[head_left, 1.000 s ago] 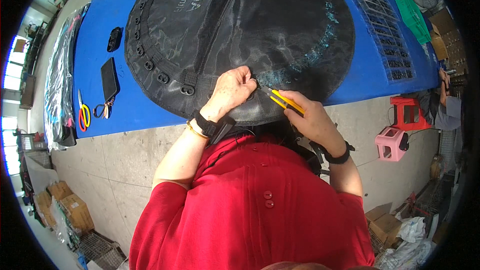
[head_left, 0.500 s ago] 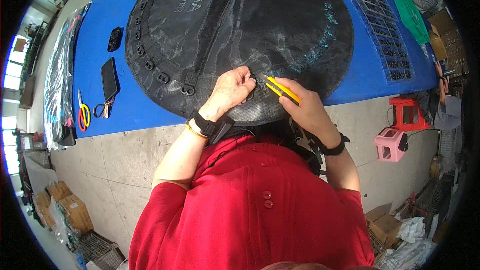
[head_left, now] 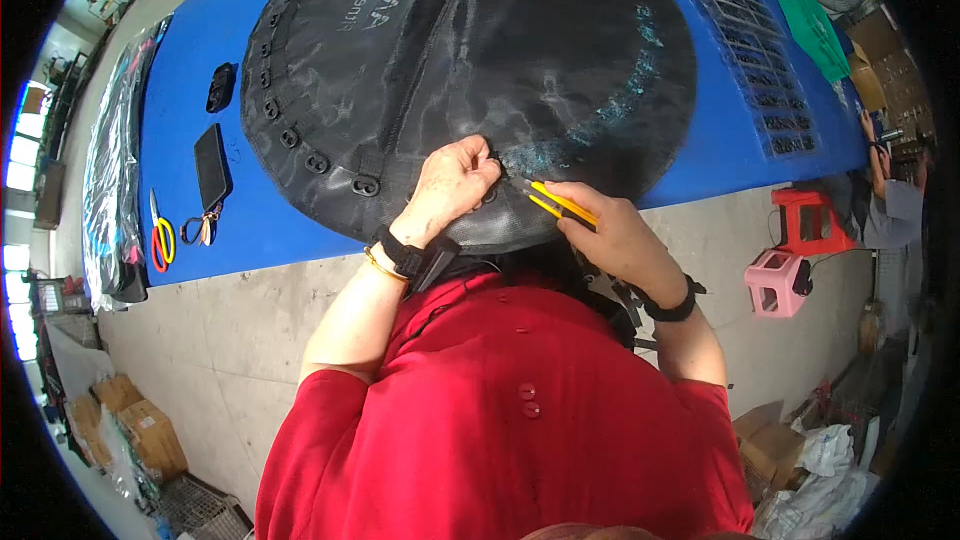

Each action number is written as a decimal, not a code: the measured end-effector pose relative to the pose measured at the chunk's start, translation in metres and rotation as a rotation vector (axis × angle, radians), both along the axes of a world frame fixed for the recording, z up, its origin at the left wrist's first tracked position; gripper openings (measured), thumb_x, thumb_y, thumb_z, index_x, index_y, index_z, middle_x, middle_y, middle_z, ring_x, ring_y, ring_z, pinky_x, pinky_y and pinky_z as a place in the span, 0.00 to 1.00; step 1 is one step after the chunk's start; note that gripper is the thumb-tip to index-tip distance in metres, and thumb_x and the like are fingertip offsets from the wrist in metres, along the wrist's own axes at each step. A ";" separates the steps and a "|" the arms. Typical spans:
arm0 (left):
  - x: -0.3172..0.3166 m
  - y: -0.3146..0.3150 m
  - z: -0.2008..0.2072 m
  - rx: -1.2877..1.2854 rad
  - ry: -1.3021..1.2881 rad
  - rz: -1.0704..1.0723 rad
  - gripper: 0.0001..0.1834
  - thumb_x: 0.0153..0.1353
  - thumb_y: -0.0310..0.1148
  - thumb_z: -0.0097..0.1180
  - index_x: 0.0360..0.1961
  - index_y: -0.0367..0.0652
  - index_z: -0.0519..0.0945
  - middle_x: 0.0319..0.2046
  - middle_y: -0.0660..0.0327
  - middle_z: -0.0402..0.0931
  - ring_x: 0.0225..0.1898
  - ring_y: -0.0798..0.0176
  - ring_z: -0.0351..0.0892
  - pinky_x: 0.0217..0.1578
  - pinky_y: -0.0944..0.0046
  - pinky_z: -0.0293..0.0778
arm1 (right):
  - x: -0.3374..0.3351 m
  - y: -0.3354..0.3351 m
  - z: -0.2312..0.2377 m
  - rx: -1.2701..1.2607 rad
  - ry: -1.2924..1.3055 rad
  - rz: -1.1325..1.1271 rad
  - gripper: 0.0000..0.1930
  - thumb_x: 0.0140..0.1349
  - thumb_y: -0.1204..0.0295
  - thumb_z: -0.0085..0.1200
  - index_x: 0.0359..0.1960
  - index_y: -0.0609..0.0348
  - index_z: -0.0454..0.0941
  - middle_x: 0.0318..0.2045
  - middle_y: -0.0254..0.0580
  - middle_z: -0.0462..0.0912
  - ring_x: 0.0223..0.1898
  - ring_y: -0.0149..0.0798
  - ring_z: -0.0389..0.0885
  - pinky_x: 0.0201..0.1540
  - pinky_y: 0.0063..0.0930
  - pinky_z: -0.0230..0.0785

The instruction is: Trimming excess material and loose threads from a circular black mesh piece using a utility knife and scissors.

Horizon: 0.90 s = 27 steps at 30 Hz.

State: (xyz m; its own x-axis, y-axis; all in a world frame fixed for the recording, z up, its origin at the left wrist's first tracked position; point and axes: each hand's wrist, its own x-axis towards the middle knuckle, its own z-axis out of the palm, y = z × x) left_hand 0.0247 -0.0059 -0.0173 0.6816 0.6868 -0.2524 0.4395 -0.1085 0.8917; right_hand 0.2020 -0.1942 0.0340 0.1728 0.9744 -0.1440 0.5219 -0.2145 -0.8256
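Observation:
A round black mesh mat (head_left: 540, 70) lies in front of me, with light printing and a bluish speckled band along its right part. At its near part my left hand (head_left: 455, 183) is closed in a pinch; what the fingers hold is hidden. My right hand (head_left: 620, 240) grips a yellow utility knife (head_left: 568, 205), its blade pointing left toward the left fingertips, just over the mat. Small black two-holed fittings (head_left: 317, 162) line the mat's left edge.
On the blue table (head_left: 290, 255) at left are scissors (head_left: 161, 240), a phone (head_left: 211, 165), a small black object (head_left: 221, 87) and plastic-wrapped goods (head_left: 118, 170). A wire grid (head_left: 745, 40) lies at right, near a green bin (head_left: 808, 25). Red (head_left: 808, 222) and pink stools (head_left: 776, 283) stand beyond.
The knife has tilted lower, its tip now a little nearer to me. My left hand keeps its pinch. The whole view has shifted slightly.

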 end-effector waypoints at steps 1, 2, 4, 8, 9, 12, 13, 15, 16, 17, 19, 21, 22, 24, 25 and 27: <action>0.001 -0.001 0.001 -0.011 0.011 0.013 0.12 0.70 0.35 0.60 0.30 0.44 0.73 0.17 0.68 0.72 0.17 0.73 0.75 0.20 0.67 0.71 | 0.000 -0.001 0.000 -0.005 0.035 -0.004 0.24 0.68 0.74 0.58 0.67 0.56 0.76 0.54 0.57 0.87 0.52 0.59 0.88 0.53 0.41 0.78; 0.002 0.000 0.001 -0.010 0.016 0.019 0.12 0.69 0.35 0.60 0.30 0.44 0.73 0.17 0.68 0.72 0.16 0.73 0.74 0.19 0.67 0.70 | -0.001 -0.002 -0.003 -0.004 0.036 -0.005 0.24 0.68 0.74 0.58 0.67 0.56 0.76 0.54 0.57 0.87 0.52 0.59 0.88 0.53 0.41 0.78; 0.006 -0.002 0.003 0.029 0.038 0.022 0.12 0.70 0.35 0.61 0.31 0.44 0.73 0.17 0.68 0.72 0.15 0.72 0.74 0.19 0.66 0.70 | -0.001 -0.004 -0.010 0.078 0.016 -0.014 0.24 0.69 0.74 0.58 0.67 0.56 0.76 0.53 0.57 0.87 0.52 0.59 0.87 0.54 0.41 0.78; 0.007 -0.002 0.004 0.125 -0.029 0.040 0.11 0.72 0.36 0.61 0.35 0.43 0.73 0.17 0.66 0.74 0.14 0.72 0.75 0.18 0.65 0.70 | -0.001 -0.004 -0.011 0.076 -0.004 -0.024 0.24 0.69 0.74 0.58 0.67 0.56 0.77 0.54 0.56 0.87 0.53 0.59 0.87 0.55 0.41 0.78; 0.007 -0.002 0.003 0.124 -0.029 0.041 0.11 0.72 0.36 0.61 0.35 0.43 0.73 0.17 0.66 0.74 0.14 0.72 0.75 0.18 0.65 0.70 | -0.001 -0.004 -0.012 0.087 -0.002 -0.022 0.24 0.69 0.74 0.58 0.67 0.56 0.77 0.54 0.56 0.87 0.54 0.58 0.87 0.55 0.40 0.78; 0.005 -0.001 -0.001 0.074 -0.025 0.019 0.10 0.74 0.35 0.60 0.38 0.42 0.73 0.18 0.64 0.75 0.14 0.71 0.76 0.18 0.64 0.71 | 0.000 -0.004 -0.010 0.071 0.011 -0.019 0.24 0.69 0.74 0.59 0.67 0.56 0.77 0.55 0.56 0.87 0.54 0.57 0.87 0.55 0.40 0.78; 0.004 0.000 0.000 0.086 -0.017 0.008 0.10 0.74 0.34 0.59 0.38 0.42 0.73 0.18 0.64 0.75 0.14 0.70 0.76 0.19 0.64 0.71 | 0.001 -0.003 -0.008 0.045 0.021 -0.018 0.24 0.69 0.74 0.59 0.67 0.57 0.76 0.55 0.56 0.87 0.55 0.56 0.88 0.56 0.39 0.78; 0.002 0.000 0.000 0.096 -0.010 -0.002 0.09 0.75 0.33 0.58 0.38 0.41 0.73 0.18 0.63 0.75 0.15 0.69 0.76 0.20 0.63 0.72 | 0.002 -0.003 -0.005 0.039 0.018 -0.019 0.24 0.69 0.74 0.59 0.67 0.57 0.76 0.55 0.57 0.86 0.55 0.56 0.88 0.56 0.39 0.78; 0.002 0.001 0.000 0.113 -0.014 -0.009 0.10 0.75 0.33 0.57 0.38 0.41 0.73 0.18 0.63 0.75 0.15 0.68 0.77 0.20 0.63 0.73 | 0.002 -0.002 -0.004 0.033 0.016 -0.020 0.25 0.69 0.73 0.59 0.67 0.57 0.76 0.55 0.57 0.86 0.55 0.56 0.88 0.56 0.40 0.78; 0.002 0.001 0.000 0.130 -0.017 -0.017 0.10 0.75 0.33 0.57 0.38 0.41 0.72 0.18 0.63 0.75 0.15 0.68 0.77 0.21 0.63 0.74 | 0.002 -0.001 -0.006 0.032 0.016 -0.021 0.25 0.69 0.73 0.59 0.67 0.57 0.76 0.55 0.57 0.86 0.55 0.56 0.88 0.56 0.40 0.78; 0.000 0.001 0.001 0.127 -0.016 -0.013 0.10 0.75 0.33 0.57 0.38 0.40 0.72 0.19 0.62 0.75 0.16 0.67 0.78 0.22 0.62 0.74 | 0.003 0.002 -0.010 0.132 -0.043 -0.042 0.25 0.69 0.73 0.59 0.68 0.57 0.76 0.55 0.58 0.86 0.55 0.57 0.88 0.55 0.40 0.78; 0.000 0.000 0.002 0.124 -0.017 -0.010 0.10 0.76 0.33 0.57 0.38 0.40 0.72 0.19 0.61 0.76 0.17 0.67 0.78 0.22 0.62 0.75 | 0.001 0.008 -0.009 0.141 -0.046 -0.053 0.25 0.69 0.73 0.59 0.68 0.57 0.76 0.55 0.58 0.86 0.55 0.58 0.88 0.55 0.41 0.78; 0.000 -0.001 0.002 0.115 -0.014 -0.008 0.10 0.76 0.33 0.57 0.39 0.40 0.72 0.20 0.61 0.76 0.17 0.67 0.79 0.22 0.62 0.75 | 0.000 0.010 -0.009 0.152 -0.048 -0.063 0.24 0.69 0.73 0.59 0.68 0.57 0.76 0.55 0.59 0.86 0.55 0.58 0.88 0.55 0.42 0.79; 0.000 -0.001 0.003 0.106 -0.009 -0.004 0.10 0.76 0.33 0.57 0.39 0.40 0.72 0.20 0.61 0.76 0.17 0.67 0.79 0.23 0.61 0.75 | 0.000 0.015 -0.014 0.190 -0.071 -0.059 0.24 0.69 0.73 0.59 0.68 0.57 0.76 0.55 0.59 0.86 0.55 0.58 0.87 0.56 0.42 0.79; 0.000 -0.001 0.003 0.108 -0.009 -0.012 0.10 0.76 0.33 0.56 0.40 0.40 0.72 0.21 0.61 0.76 0.17 0.66 0.79 0.23 0.61 0.75 | -0.001 0.017 -0.016 0.227 -0.094 -0.055 0.24 0.69 0.73 0.58 0.68 0.58 0.76 0.55 0.60 0.86 0.55 0.59 0.87 0.56 0.42 0.79; -0.001 -0.001 0.002 0.109 -0.009 -0.016 0.09 0.76 0.33 0.56 0.40 0.40 0.73 0.21 0.60 0.77 0.17 0.66 0.79 0.23 0.61 0.75 | -0.001 0.020 -0.017 0.227 -0.081 -0.045 0.24 0.69 0.73 0.58 0.67 0.58 0.76 0.56 0.60 0.86 0.56 0.59 0.87 0.57 0.43 0.79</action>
State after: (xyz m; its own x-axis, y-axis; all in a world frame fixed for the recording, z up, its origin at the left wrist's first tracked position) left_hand 0.0241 -0.0065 -0.0154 0.6945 0.6989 -0.1709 0.4291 -0.2116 0.8781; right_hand 0.2009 -0.1741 0.0171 0.2187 0.9713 0.0939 0.5823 -0.0527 -0.8113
